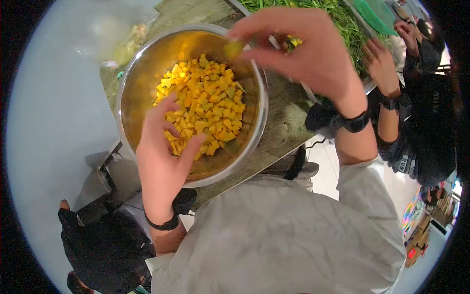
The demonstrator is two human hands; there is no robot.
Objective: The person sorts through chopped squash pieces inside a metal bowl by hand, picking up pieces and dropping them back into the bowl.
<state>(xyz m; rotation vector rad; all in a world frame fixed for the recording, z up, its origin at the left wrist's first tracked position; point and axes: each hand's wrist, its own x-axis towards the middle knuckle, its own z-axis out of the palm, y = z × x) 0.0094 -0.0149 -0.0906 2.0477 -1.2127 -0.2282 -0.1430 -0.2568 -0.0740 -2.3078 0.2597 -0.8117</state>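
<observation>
A pale grey cloth garment (279,235), smooth and softly creased, fills the foreground on the person's own body. Above it, the left hand (164,152) rests inside a round, polished steel bowl (142,63), fingers loosely curled and open against a heap of small yellow-orange cubes (205,100), gripping nothing firmly. The right hand (303,49) hovers over the bowl's far rim, fingertips pinching one yellow piece (234,49). The bowl sits on a worn, grainy wooden board (284,122). Another person's hands (382,63) work beside chopped greens (338,14). No writing is readable.
</observation>
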